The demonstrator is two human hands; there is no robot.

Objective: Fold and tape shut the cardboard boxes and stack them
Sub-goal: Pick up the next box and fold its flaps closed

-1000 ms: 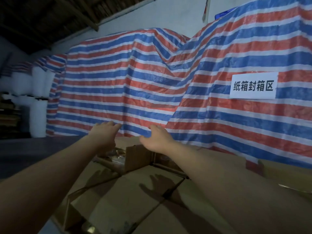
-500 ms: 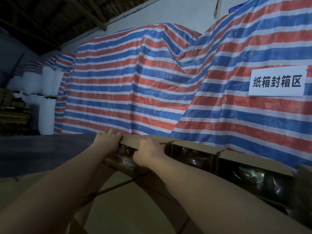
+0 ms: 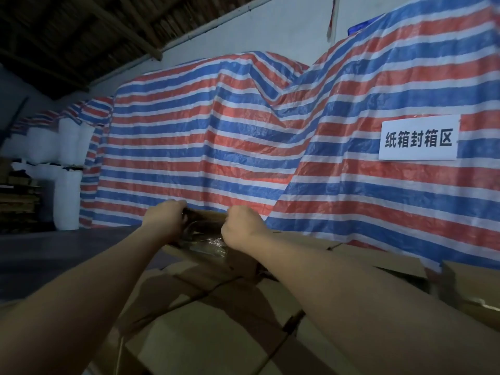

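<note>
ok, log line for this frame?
phase: folding | left hand: grips far flap | right hand: grips far flap | cardboard box: open, untaped

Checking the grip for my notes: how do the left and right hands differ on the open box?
The left hand grips the open box at its left end; the right hand grips nearer the middle. The left hand's fingers hook over the far edge; the right hand looks like a closed fist. Both hold the same box.

Two hands (image 3: 165, 220) (one sign (image 3: 418, 138))
</note>
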